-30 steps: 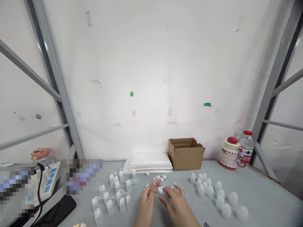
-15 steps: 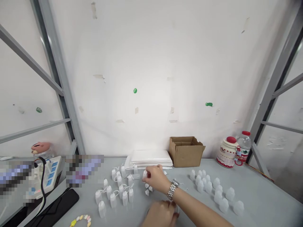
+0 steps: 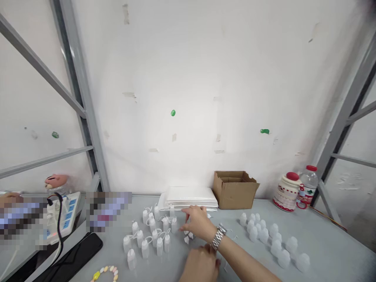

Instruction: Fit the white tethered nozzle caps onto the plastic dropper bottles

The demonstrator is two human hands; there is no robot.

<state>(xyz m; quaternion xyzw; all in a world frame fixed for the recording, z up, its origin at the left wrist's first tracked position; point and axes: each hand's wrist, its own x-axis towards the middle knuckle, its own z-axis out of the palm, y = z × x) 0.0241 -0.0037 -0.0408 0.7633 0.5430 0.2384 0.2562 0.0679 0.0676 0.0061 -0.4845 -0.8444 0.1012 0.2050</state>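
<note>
My right hand (image 3: 196, 223), with a metal watch (image 3: 219, 236) on its wrist, is open, thumb and index finger apart. Just left of its fingertips, a small white dropper bottle (image 3: 174, 225) stands upright on the grey table. Several similar bottles (image 3: 145, 249), many with looped cap straps, stand further left. Small white caps (image 3: 187, 239) lie beneath the right hand. Below the right wrist, my left hand (image 3: 201, 263) is closed with its fingers curled under; what it holds is hidden. Thin clear bits (image 3: 225, 267) lie beside it.
White rounded pieces (image 3: 263, 235) stand grouped at right. Behind are a stack of white sheets (image 3: 190, 196), a cardboard box (image 3: 236, 196), a jar (image 3: 287, 192) and a water bottle (image 3: 308, 188). At left are a black phone (image 3: 73, 256), a beaded bracelet (image 3: 105, 269) and a power strip (image 3: 66, 219).
My right hand has opened, and a bottle now stands left of its fingers. The view has shifted slightly to the left. My left hand stays low, near the right wrist.
</note>
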